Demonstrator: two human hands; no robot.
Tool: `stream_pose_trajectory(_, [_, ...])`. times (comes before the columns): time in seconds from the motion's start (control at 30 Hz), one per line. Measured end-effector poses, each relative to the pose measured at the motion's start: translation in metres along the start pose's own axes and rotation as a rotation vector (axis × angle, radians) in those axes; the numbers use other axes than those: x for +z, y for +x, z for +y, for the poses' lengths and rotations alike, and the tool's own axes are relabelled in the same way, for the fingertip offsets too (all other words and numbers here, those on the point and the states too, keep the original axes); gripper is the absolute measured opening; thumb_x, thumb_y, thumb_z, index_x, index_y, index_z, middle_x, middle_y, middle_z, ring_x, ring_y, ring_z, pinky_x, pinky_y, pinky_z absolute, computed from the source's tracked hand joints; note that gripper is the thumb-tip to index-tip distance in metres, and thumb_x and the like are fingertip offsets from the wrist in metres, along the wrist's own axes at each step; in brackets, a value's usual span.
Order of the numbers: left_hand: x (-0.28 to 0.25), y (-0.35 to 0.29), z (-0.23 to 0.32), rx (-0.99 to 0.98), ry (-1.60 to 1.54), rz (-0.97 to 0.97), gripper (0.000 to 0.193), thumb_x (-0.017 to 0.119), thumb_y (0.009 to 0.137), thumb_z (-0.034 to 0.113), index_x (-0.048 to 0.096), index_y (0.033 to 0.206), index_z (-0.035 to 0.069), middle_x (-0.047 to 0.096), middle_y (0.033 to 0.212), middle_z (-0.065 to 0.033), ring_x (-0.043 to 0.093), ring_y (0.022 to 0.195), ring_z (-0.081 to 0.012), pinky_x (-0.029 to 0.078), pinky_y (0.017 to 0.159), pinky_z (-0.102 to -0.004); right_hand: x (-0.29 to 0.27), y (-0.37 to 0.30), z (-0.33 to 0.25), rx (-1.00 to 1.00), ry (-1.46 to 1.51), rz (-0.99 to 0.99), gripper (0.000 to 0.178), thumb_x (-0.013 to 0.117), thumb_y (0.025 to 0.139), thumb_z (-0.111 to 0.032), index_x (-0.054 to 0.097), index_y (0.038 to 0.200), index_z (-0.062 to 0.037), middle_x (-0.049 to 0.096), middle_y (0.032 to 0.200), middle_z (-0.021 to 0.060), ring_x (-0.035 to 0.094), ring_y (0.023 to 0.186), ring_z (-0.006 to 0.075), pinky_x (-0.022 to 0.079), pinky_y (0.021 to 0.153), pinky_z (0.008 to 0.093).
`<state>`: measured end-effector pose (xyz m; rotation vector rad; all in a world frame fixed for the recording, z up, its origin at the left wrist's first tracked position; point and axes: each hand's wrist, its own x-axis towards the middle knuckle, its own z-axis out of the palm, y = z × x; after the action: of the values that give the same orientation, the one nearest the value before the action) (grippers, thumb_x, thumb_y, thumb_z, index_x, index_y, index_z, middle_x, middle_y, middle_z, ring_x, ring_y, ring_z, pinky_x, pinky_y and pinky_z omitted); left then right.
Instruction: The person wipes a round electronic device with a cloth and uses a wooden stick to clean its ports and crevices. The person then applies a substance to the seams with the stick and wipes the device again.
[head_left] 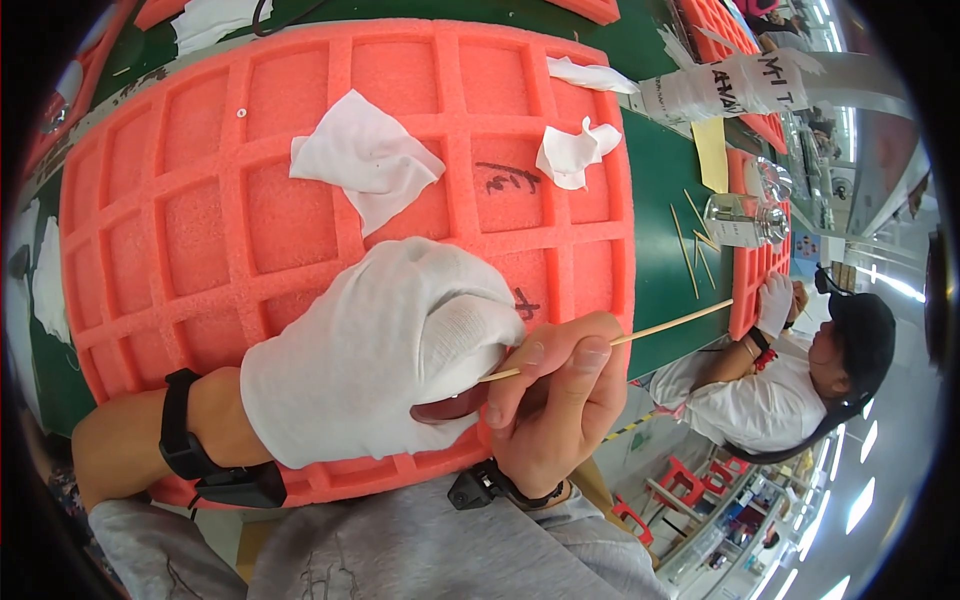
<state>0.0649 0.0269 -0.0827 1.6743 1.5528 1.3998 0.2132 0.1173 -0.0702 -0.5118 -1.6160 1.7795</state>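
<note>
My left hand [370, 350], in a white cloth glove, is closed around a dark red, glossy piece [450, 408]; most of it is hidden by the glove and fingers. Bare, my right hand [560, 400] pinches a thin wooden stick [670, 325] between thumb and fingers. The stick's left tip lies close against the red piece; whether it touches cannot be made out. Both hands are over the near part of a pink foam tray [290, 80] divided into square pockets. On the tray lie a white cloth [365, 160], a smaller crumpled white cloth [575, 155] and a tiny white ring [241, 113].
Right of the tray, several wooden sticks [684, 250] lie on the green tabletop [655, 200] near a clear glass bottle [735, 225] and a yellow paper [710, 155]. A plastic-wrapped pipe [740, 88] reaches in at upper right. A co-worker [770, 400] sits at the right.
</note>
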Motion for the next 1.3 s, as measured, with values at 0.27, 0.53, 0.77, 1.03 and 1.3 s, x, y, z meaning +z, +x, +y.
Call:
stream_pose_trajectory(0.27, [0.0003,-0.0011,-0.0006,-0.012,0.017,0.001,0.062,0.086,0.059,0.011,0.062,0.116,0.012,0.059,0.116,-0.0089,0.059,0.101,-0.0302,0.048,0.085,-0.0399,-0.0003,-0.0002,-0.0017,0.008,-0.084,-0.015,0.035,0.029,0.113,-0.023,0.047,0.093,-0.0012,0.052,0.059,0.0069,0.040,0.038,0.0082,0.033,0.039,0.0216])
stream_pose_trajectory(0.53, [0.0019,-0.0007,-0.0007,0.008,0.030,0.019,0.061,0.086,0.060,0.012,0.063,0.116,0.011,0.060,0.115,-0.0089,0.060,0.101,-0.0303,0.049,0.085,-0.0404,0.0014,-0.0005,-0.0002,-0.019,-0.047,0.009,0.035,0.028,0.113,-0.023,0.046,0.093,-0.0012,0.051,0.061,0.0065,0.039,0.038,0.0078,0.033,0.038,0.0221])
stream_pose_trajectory(0.77, [0.0017,0.0022,0.0009,-0.011,0.052,0.001,0.060,0.086,0.061,0.013,0.063,0.116,0.011,0.060,0.114,-0.0088,0.060,0.100,-0.0302,0.049,0.086,-0.0402,-0.0022,0.0014,-0.0012,0.027,0.025,0.039,0.035,0.028,0.113,-0.023,0.046,0.093,-0.0013,0.051,0.060,0.0076,0.039,0.038,0.0080,0.034,0.039,0.0215])
stream_pose_trajectory(1.03, [0.0041,0.0029,0.0005,-0.010,0.054,0.012,0.060,0.086,0.061,0.013,0.062,0.117,0.011,0.060,0.114,-0.0087,0.060,0.101,-0.0294,0.049,0.086,-0.0397,-0.0038,0.0023,0.0022,-0.096,-0.091,-0.032,0.036,0.027,0.113,-0.023,0.047,0.093,-0.0013,0.049,0.057,0.0075,0.038,0.037,0.0084,0.032,0.038,0.0213])
stream_pose_trajectory(1.3, [0.0052,0.0042,-0.0003,-0.019,0.044,-0.006,0.063,0.087,0.060,0.013,0.062,0.118,0.012,0.059,0.116,-0.0081,0.059,0.102,-0.0291,0.048,0.086,-0.0396,-0.0018,0.0051,-0.0022,0.029,-0.014,0.064,0.035,0.029,0.113,-0.022,0.047,0.092,-0.0011,0.048,0.056,0.0071,0.036,0.036,0.0088,0.032,0.037,0.0217])
